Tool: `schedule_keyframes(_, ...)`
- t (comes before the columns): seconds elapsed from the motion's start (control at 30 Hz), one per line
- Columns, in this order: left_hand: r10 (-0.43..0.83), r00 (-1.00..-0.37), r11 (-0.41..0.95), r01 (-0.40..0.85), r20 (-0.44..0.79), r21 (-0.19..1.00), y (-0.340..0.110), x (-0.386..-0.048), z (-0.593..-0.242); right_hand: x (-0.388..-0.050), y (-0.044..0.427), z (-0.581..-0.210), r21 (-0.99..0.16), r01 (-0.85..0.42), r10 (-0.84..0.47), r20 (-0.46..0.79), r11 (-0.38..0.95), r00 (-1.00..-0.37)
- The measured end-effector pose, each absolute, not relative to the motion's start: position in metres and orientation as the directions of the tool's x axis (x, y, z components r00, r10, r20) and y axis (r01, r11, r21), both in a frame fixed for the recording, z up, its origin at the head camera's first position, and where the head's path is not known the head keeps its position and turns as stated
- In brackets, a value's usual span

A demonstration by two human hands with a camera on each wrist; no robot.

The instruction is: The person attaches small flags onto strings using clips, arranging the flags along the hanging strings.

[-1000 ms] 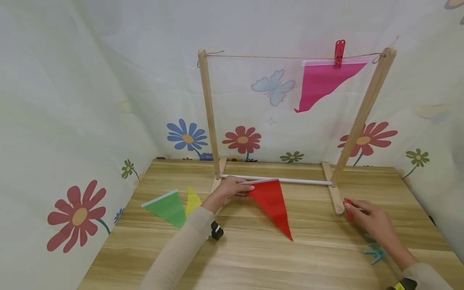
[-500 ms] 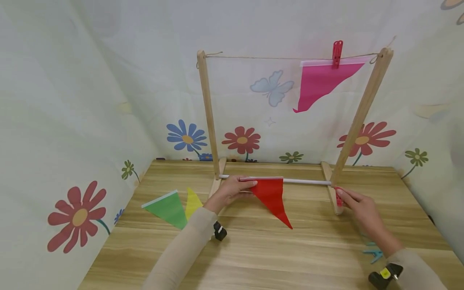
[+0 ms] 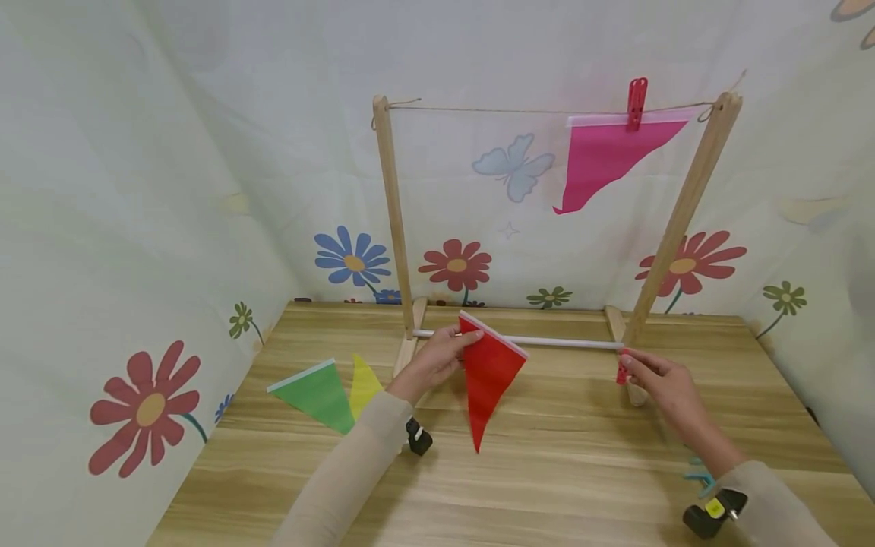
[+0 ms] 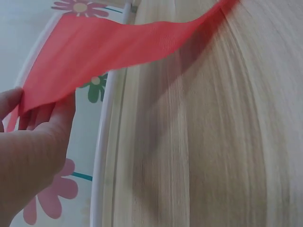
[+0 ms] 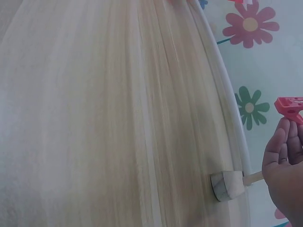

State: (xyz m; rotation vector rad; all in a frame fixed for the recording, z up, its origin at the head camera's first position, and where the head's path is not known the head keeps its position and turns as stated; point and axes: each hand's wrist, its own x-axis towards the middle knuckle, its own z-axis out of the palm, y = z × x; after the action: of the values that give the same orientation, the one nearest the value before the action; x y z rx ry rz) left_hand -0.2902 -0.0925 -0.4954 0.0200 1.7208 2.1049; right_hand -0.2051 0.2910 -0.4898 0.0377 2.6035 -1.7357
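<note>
My left hand [image 3: 437, 357] pinches a red triangular pennant [image 3: 491, 380] near its upper left corner. The white top edge slopes down to the right and the tip hangs toward the table. The left wrist view also shows the pennant [image 4: 109, 52] between thumb and fingers. My right hand [image 3: 663, 387] holds a red clothespin [image 3: 623, 368] by the right foot of a wooden frame [image 3: 683, 220]. In the right wrist view that clothespin [image 5: 289, 106] sticks out from the fingertips. A pink pennant [image 3: 608, 156] hangs from the frame's string [image 3: 478, 109], clipped by another red clothespin [image 3: 637, 105].
On the table [image 3: 519, 486] at left lie a green pennant [image 3: 317, 395] and a yellow pennant [image 3: 364, 384], partly behind the left sleeve. Teal clothespins [image 3: 700, 479] lie beside the right forearm. A white rod [image 3: 560, 342] joins the frame's feet. Flowered cloth hangs behind.
The red pennant has tilted in my left hand, its right corner dropping and its tip swinging left. My right hand has moved left with the red clothespin, up to the frame's right foot.
</note>
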Motion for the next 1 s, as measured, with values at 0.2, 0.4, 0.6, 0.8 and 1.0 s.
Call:
schedule_keyframes(0.2, 0.326, -0.920, -0.185, -0.288, -0.218, 0.940, -0.091, -0.291, -0.493, -0.208, 0.290, -0.490, -0.937, 0.009, -0.001, -0.010, 0.350, -1.000)
schedule_keyframes(0.4, 0.319, -0.928, -0.195, -0.263, -0.192, 0.945, -0.090, -0.292, -0.487, -0.210, 0.287, -0.487, -0.938, -0.008, -0.022, 0.000, 0.346, -1.000)
schedule_keyframes(0.6, 0.292, -0.938, -0.201, -0.253, -0.189, 0.946, -0.090, -0.294, -0.479, -0.214, 0.284, -0.483, -0.940, -0.024, -0.031, 0.014, 0.342, -0.999)
schedule_keyframes(0.8, 0.283, -0.945, -0.246, -0.237, -0.164, 0.940, -0.089, -0.296, -0.471, -0.217, 0.280, -0.478, -0.935, -0.037, -0.042, 0.023, 0.353, -0.999)
schedule_keyframes(1.0, 0.282, -0.950, -0.271, -0.213, -0.135, 0.938, -0.090, -0.298, -0.464, -0.221, 0.278, -0.474, -0.920, -0.053, -0.042, 0.040, 0.389, -0.998)
